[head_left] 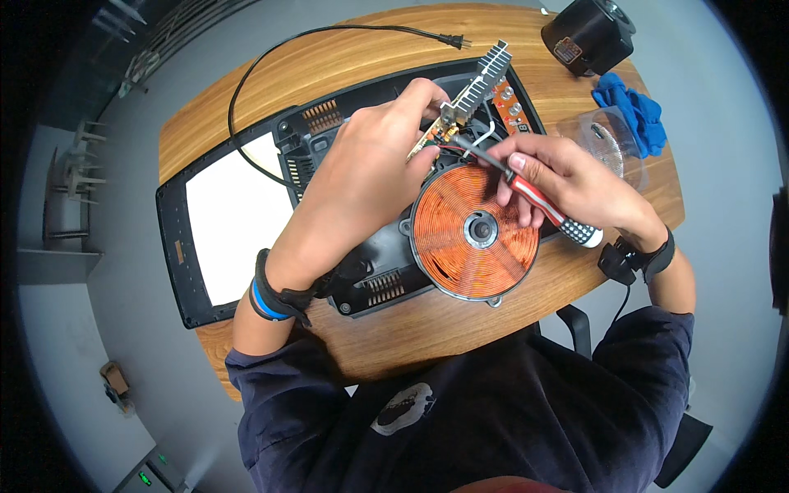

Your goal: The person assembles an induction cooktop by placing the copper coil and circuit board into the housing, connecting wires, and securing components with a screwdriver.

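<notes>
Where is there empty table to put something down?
Bare wood shows along the near table edge, below the copper coil, and at the far left corner inside the loop of black power cord. It is crowded around the circuit board, where the left hand and right hand with the screwdriver work.

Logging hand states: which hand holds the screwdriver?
The right hand. It grips the red-and-white screwdriver, tip angled toward the circuit board. The left hand holds no tool; its fingers rest at that board by the finned heatsink.
</notes>
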Available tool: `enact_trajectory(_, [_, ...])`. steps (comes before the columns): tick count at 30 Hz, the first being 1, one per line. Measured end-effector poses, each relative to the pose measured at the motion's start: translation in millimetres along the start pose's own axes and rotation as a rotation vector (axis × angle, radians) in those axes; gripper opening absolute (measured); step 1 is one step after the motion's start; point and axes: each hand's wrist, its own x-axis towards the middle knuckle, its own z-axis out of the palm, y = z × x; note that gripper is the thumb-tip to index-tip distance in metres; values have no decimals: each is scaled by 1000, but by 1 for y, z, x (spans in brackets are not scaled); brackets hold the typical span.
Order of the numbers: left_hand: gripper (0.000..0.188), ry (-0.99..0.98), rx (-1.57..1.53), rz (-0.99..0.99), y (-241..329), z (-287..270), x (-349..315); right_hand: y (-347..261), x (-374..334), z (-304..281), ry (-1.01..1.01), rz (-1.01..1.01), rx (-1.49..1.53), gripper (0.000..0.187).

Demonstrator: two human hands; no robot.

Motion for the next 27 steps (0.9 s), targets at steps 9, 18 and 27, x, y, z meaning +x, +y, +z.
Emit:
enact_trajectory(9, [42,-66,-6,-74,8,-4,2,37,-20,-38,494,-284,62,35])
enact_trajectory(18, [58,-181,-50,-172,18,-10,-1,88,30,-125,723,-306,-820,65])
enact_trajectory(27, [67,-292,130,-144,23,-22,-21,104,91,-139,609,-264,-953,74])
